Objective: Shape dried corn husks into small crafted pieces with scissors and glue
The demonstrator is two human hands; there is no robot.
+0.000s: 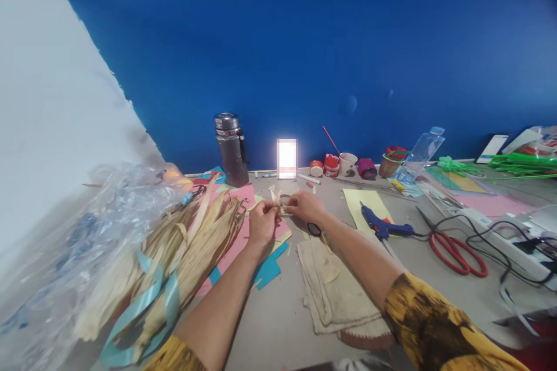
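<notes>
At the middle of the table, my left hand (263, 224) has its fingers closed in a pinch on a small pale strip of dried corn husk (274, 195). My right hand (307, 206) meets it from the other side, thumb and finger pinched on the same small piece; the fingers hide most of it. Pink paper (237, 255) and blue paper (272, 268) lie beneath and beside my left hand. To the left rests a large bundle of dried corn husks (209, 232) with a light blue ribbon (130, 316). A folded beige cloth (333, 287) lies below my right forearm.
Crumpled clear plastic (100, 232) covers the left side. A dark thermos (234, 153) and paint jars (331, 166) stand along the wall. On the right are a blue glue gun (383, 222), red-handled scissors (455, 252), a clear bottle (420, 153) and a corded power strip (513, 243).
</notes>
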